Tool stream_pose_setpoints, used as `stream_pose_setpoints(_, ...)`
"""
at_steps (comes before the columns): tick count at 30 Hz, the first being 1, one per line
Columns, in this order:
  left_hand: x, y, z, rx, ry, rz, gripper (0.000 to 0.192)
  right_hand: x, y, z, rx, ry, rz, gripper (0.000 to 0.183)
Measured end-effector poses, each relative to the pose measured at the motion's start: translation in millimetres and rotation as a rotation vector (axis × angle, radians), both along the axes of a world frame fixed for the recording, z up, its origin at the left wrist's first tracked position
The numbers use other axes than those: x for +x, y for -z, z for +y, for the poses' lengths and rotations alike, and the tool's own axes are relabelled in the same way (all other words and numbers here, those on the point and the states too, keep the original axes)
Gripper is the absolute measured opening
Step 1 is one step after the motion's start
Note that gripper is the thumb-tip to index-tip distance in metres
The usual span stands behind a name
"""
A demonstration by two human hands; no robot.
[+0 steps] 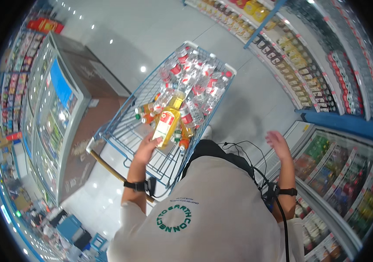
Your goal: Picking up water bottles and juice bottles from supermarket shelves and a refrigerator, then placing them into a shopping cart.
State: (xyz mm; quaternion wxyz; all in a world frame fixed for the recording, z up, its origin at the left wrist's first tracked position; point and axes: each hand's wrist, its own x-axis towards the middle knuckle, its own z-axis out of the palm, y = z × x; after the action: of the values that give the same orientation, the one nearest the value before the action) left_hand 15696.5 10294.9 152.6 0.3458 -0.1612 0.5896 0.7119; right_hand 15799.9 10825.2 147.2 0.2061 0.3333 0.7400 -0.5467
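Observation:
My left hand (146, 148) grips the base end of a large bottle of yellow liquid (168, 122) with a red and white label. The bottle is tilted over the blue wire shopping cart (117, 144), its cap end pointing away from me. Beneath and beyond it lie several clear plastic bottles (198, 73) with red labels. Smaller bottles of orange drink (184, 141) lie nearer to me, partly hidden by the yellow bottle. Off to the right, my right hand (276, 142) is in the air beside the drinks cooler, fingers apart, holding nothing.
A chest freezer (75, 131) with a glass top stands left of the cart. Shelves of bottled drinks (291, 65) curve along the upper right. An open-front drinks cooler (333, 170) is close on my right. Black cables (239, 145) hang by my right side.

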Motion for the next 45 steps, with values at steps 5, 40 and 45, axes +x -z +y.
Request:
stream_pose_setpoints(5,-32.9,-85.6,137.3,0.529,0.182,0.276,0.082,-75.9,-120.4,-66.9,-0.382,-0.194,0.439,0.043)
stream_pose_setpoints(40,45.1,-134.6,486.5,0.150,0.365,0.453,0.040,13.3,-106.1,131.0,-0.640,-0.201,0.804,0.079)
stream_pose_setpoints(45,33.2,-100.6,474.6,0.043,0.334,0.522,0.043,-11.8,-81.5,123.6,-0.546,-0.338,0.649,0.083)
